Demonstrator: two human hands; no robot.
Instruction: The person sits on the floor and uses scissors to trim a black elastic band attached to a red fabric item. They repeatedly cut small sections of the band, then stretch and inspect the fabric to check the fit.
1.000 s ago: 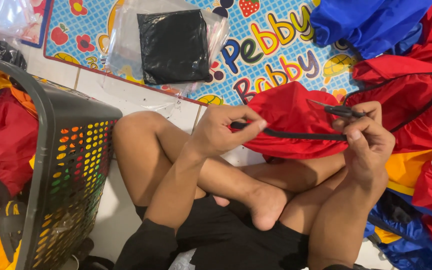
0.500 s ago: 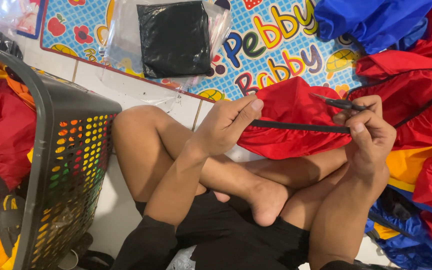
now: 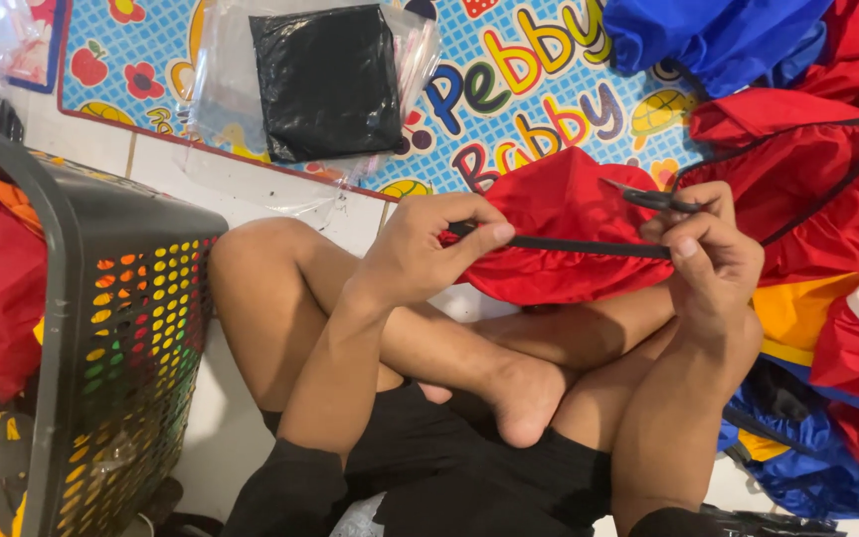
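I sit cross-legged on the floor. My left hand [image 3: 428, 249] pinches one end of a black strap [image 3: 574, 245] that runs along the edge of a red fabric piece [image 3: 554, 224]. My right hand [image 3: 710, 254] grips the strap's other end, pulling it taut, and also holds small dark scissors [image 3: 653, 198] above the strap. The red fabric rests over my knees.
A dark perforated laundry basket [image 3: 116, 328] full of red and yellow fabric stands at my left. A clear bag with black folded material [image 3: 325, 80] lies on a colourful play mat [image 3: 539, 89]. Piles of red, blue and yellow fabric [image 3: 817, 179] lie at my right.
Both hands have shifted slightly; the strap is now stretched straighter between them, and the left fingers have slid along it.
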